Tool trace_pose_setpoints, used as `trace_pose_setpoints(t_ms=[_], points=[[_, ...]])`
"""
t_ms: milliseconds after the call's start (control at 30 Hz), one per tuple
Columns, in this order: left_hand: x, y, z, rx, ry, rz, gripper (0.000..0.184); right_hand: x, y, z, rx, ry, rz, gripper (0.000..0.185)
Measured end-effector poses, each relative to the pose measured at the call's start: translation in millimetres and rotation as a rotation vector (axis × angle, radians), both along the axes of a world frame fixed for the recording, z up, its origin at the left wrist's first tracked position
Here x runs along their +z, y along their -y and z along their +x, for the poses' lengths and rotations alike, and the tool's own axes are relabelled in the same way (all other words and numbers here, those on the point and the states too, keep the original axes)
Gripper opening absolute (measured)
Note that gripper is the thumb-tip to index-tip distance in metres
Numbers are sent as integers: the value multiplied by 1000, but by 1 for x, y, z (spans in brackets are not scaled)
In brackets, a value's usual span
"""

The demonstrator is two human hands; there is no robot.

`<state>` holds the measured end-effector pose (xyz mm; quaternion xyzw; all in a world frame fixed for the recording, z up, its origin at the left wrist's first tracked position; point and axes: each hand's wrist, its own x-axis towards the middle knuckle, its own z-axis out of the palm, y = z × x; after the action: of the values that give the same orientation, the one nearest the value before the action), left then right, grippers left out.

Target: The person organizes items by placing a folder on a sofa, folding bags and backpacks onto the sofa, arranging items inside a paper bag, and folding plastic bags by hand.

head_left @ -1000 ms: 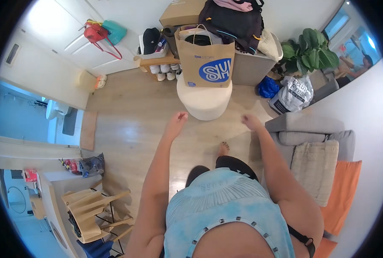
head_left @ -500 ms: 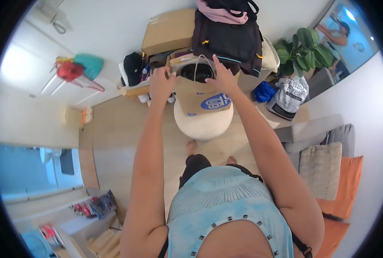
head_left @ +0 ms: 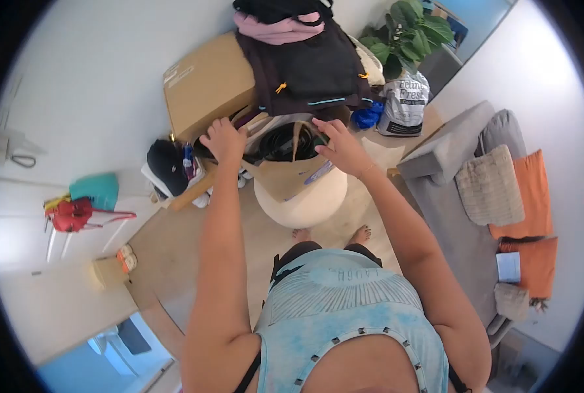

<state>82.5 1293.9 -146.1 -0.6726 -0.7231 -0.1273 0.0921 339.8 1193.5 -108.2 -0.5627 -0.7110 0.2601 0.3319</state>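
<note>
A brown paper bag (head_left: 280, 178) stands on the round white stool (head_left: 303, 204), in front of the person, and its mouth is open toward the camera. Inside it one can see a coiled black cord (head_left: 282, 143), and the twisted paper handle (head_left: 296, 143) rises in front of this coil. The left hand (head_left: 225, 140) is at the left edge of the bag, with the fingers bent; I cannot tell if they grasp the rim. The right hand (head_left: 341, 148) is at the right edge, with the thumb and the forefinger apart, near the handle; whether it pinches the paper, I cannot tell either. Behind the bag there are a cardboard box (head_left: 208, 84) and, to the right of it, a black backpack (head_left: 315, 69) with a pink cloth (head_left: 280, 29) on top. A black cap (head_left: 163, 161) lies to the left of the left hand. Beyond the right hand stand a cat litter bag (head_left: 406, 110) and a blue plastic bag (head_left: 368, 116), side by side.
</note>
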Motion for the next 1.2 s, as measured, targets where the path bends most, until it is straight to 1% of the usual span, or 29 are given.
trace_pose_setpoints(t_ms=[33,100,133,167,233,300,333,367,400,433,467,500,567,600,633,700,733,800,833,867,900,933,967,1033,1100,1133,1200], points=[[2,-5,3,-24,1,7,41,1,3,2,-24,1,7,40],[28,-12,15,-91,61,179,35,2,11,6,-102,-16,190,41],[43,-16,24,-168,142,266,24,0,16,11,-117,-16,197,41],[57,-22,34,-180,142,270,24,-6,22,19,-118,-18,182,39],[79,-44,53,-410,275,295,21,-10,35,35,-122,-20,172,37],[90,-79,72,-532,385,431,18,-10,52,48,-167,-6,-125,29],[104,-102,90,-535,349,539,20,-14,59,62,-176,-8,-119,29],[116,-120,101,-531,312,647,22,-19,67,72,-192,-12,-177,26],[121,-136,109,-535,312,656,22,-25,71,83,-207,-15,-232,23],[127,-152,114,-509,223,669,30,-32,74,94,-209,-16,-222,23],[131,-167,119,-481,132,681,38,-37,74,105,-222,-73,-236,22],[133,-182,121,-482,128,690,38,-42,73,116,-232,-132,-252,21],[134,-207,122,-485,-211,660,39,-50,66,141,-211,-158,-260,21],[138,-216,121,-468,-325,608,34,-50,60,156,-191,-177,-272,22],[142,-224,126,-460,-332,615,34,-50,54,173,-183,-179,-264,22],[165,-235,140,-346,-81,471,25,-47,38,205,-165,-156,-269,22],[182,-246,146,-337,-95,477,25,-49,30,222,-152,-165,-262,22],[220,-272,163,-325,320,340,23,-57,16,259,-182,-294,-302,21],[240,-280,175,-387,279,459,27,-61,8,280,-167,-300,-302,21],[259,-288,187,-423,336,541,29,-66,0,299,-180,-377,-355,21],[283,-287,206,-408,347,582,33,-70,-9,317,-194,-454,-409,20],[304,-281,227,-446,415,653,36,-69,-20,332,-197,-445,-382,21],[326,-271,247,-463,408,678,34,-63,-32,342,-185,-452,-386,21],[362,-269,268,-491,387,697,38,-42,-54,359,-236,-526,-238,23],[393,-200,332,-459,597,612,27,-24,-81,370,-207,-454,-166,29],[400,-185,346,-471,599,613,27,-3,-92,369,-179,-416,-103,38],[409,-162,371,-645,757,539,23,37,-112,360,-153,-393,51,60]])
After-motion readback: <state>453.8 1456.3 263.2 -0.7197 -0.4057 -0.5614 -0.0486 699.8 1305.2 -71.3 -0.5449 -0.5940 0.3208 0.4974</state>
